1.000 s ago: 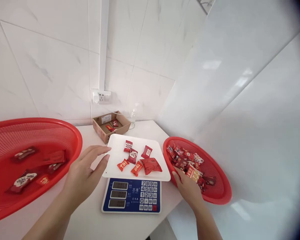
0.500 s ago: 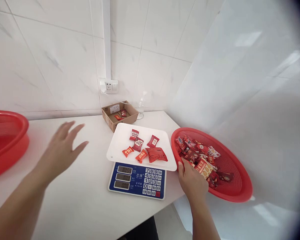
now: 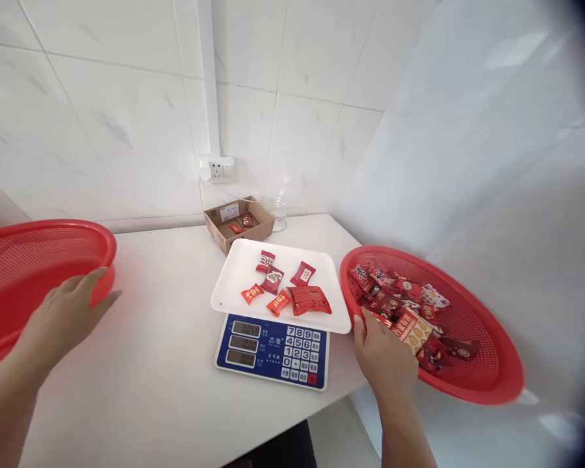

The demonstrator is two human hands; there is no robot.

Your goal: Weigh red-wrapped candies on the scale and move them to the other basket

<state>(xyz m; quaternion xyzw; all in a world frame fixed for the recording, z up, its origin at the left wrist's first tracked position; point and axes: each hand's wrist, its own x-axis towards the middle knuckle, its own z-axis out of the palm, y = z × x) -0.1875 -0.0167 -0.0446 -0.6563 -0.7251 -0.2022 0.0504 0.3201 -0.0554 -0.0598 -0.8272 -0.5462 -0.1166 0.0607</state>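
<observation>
My right hand grips the near left rim of a red mesh basket full of wrapped snacks, which tilts out past the table's right edge. My left hand, fingers apart, is at the right end of another red basket on the left; whether it touches the rim I cannot tell. Between them stands a blue-and-white digital scale. Its white tray bears several small red packets and a bigger red packet.
Behind the scale, a low cardboard box holds a few red packets. A clear plastic bottle stands beside it. A wall socket with a plug sits above. White sheeting hangs along the right side.
My left hand has moved left to the end of the left basket, of which more is now in view. My right hand stays on the right basket's rim. The tray's packets lie as before.
</observation>
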